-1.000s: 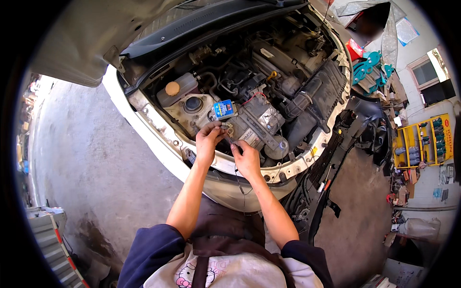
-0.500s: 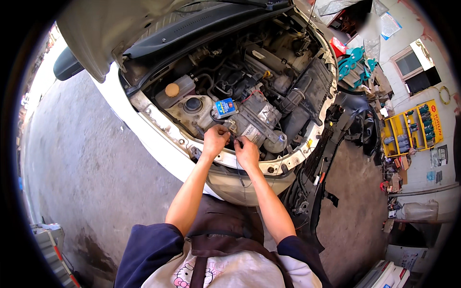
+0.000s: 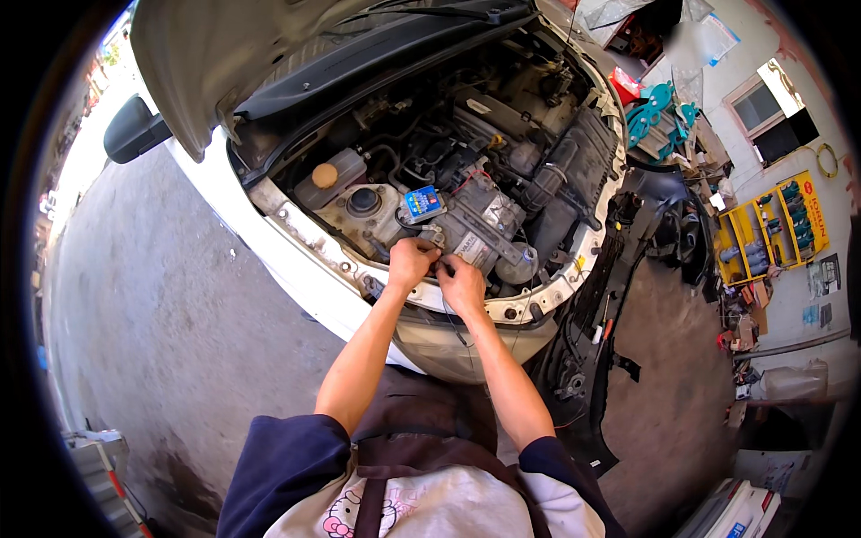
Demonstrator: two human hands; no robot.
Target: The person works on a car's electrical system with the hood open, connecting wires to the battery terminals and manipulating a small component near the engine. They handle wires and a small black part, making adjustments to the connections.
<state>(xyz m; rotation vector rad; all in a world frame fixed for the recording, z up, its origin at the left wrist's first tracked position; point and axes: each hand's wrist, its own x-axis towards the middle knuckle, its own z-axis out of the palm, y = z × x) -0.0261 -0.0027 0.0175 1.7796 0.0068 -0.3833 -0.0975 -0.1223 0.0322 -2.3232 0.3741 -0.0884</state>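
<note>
Both hands work at the front of a white car's open engine bay, fingertips close together beside the car battery [image 3: 472,247]. My left hand [image 3: 413,264] is closed in a pinch; what lies between its fingers is too small to make out. My right hand [image 3: 463,285] is closed too, thumb and fingers at a thin dark wire [image 3: 456,330] that hangs down over the front panel. Just above the left hand sits a small blue box [image 3: 422,203] with a cable beside it.
A yellow-capped reservoir [image 3: 325,176] and a round black cap [image 3: 364,201] lie to the left. The raised hood [image 3: 184,67] hangs over the far left. A detached black bumper part [image 3: 587,359] rests on the right, near a yellow tool rack [image 3: 749,242].
My left hand has shifted slightly right, bringing its fingertips nearer to my right hand's. The view has turned a little; the blue box stays in place.
</note>
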